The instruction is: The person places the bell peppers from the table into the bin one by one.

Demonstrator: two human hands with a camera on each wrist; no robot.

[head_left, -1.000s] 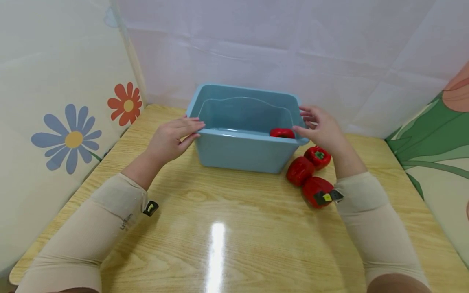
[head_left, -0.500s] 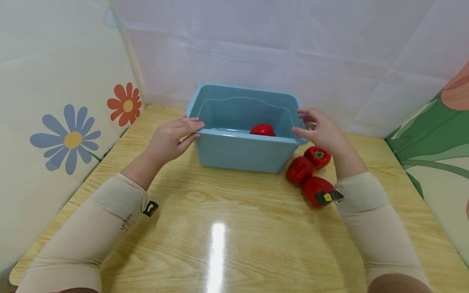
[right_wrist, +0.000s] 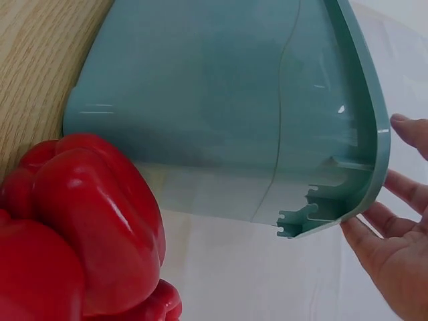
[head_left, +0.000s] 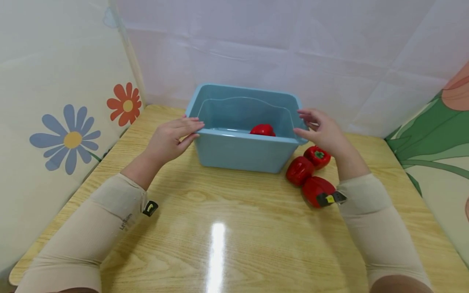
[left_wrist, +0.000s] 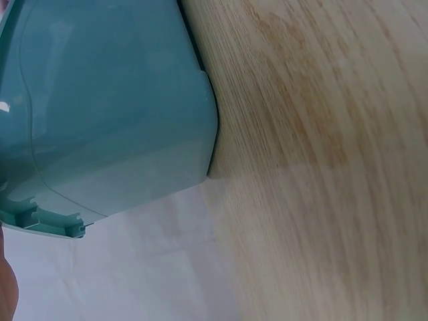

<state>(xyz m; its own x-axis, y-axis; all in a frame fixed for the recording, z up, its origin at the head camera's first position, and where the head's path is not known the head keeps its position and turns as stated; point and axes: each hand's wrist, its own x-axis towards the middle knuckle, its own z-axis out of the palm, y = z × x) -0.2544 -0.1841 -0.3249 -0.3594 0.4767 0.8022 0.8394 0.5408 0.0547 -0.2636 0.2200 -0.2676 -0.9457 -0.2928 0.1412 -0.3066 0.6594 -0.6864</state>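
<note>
A light blue plastic bin (head_left: 238,152) stands on the table. My left hand (head_left: 169,138) rests on its front left corner, fingers lying straight over the rim and thumb along the front. Beside the right end of the rim is my right hand (head_left: 320,128), its fingers loosely bent; in the right wrist view the thumb is apart from the rim and a fingertip is at its outer corner. Inside the bin lies a red bell pepper (head_left: 263,130), its lower part hidden by the front wall. Little of the left hand (left_wrist: 7,287) shows in the left wrist view.
Three more red peppers lie against each other right of the bin: one with a green stem (head_left: 317,157), a middle pepper (head_left: 300,171) and a front pepper (head_left: 316,190) under my right wrist. The wooden table (head_left: 183,236) meets a pale sheet (head_left: 234,49) behind.
The pepper inside the bin has shifted left from the right end, then stayed still. My right hand has moved only slightly; the left hand has kept its place on the rim.
</note>
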